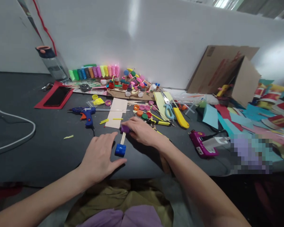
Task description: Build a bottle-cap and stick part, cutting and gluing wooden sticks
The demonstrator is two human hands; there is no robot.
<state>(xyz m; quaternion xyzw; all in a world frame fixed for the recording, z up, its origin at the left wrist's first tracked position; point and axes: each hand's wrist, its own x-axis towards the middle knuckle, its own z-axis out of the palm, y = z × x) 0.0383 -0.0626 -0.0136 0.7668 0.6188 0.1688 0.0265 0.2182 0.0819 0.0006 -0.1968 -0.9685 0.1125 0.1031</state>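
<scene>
On the dark table in front of me lies a small piece made of pale wooden sticks (123,138) with a blue bottle cap piece (120,150) at the near end and a purple bottle cap piece (125,128) at the far end. My right hand (140,129) has its fingers closed about the purple end, partly covering it. My left hand (100,156) is open beside the blue end, thumb and fingers spread apart around it without visible contact. Just beyond the purple end lies a pale card (115,108) with a thin yellow strip (117,119) on it.
A blue glue gun (86,115) lies to the left, and a purple one (202,145) to the right. Scissors (168,107), a yellow cutter (180,117) and loose caps (144,107) lie beyond my right hand. A phone (57,96) sits back left; paper scraps (248,112) cover the right.
</scene>
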